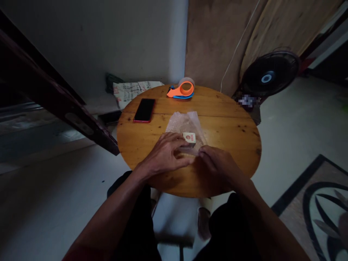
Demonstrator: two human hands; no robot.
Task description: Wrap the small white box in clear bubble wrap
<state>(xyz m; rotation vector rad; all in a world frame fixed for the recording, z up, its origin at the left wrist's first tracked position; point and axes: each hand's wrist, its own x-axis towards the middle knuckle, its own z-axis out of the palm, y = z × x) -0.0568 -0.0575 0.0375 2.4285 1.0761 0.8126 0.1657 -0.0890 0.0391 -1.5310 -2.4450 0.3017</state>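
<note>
A small box [189, 138] with a red mark on top lies on a sheet of clear bubble wrap [183, 124] on a round wooden table [231, 137]. My left hand [165, 154] rests on the near edge of the wrap, its fingers touching the box's left side. My right hand [217, 161] pinches the near edge of the wrap just right of the box. Both hands sit close together at the table's near side.
A phone [144, 110] with a red case lies at the table's far left. An orange and blue tape dispenser [181, 90] stands at the far edge. A black floor fan [269, 74] stands to the right, a patterned rug [315, 203] at lower right, a dark wooden beam [54, 90] at left.
</note>
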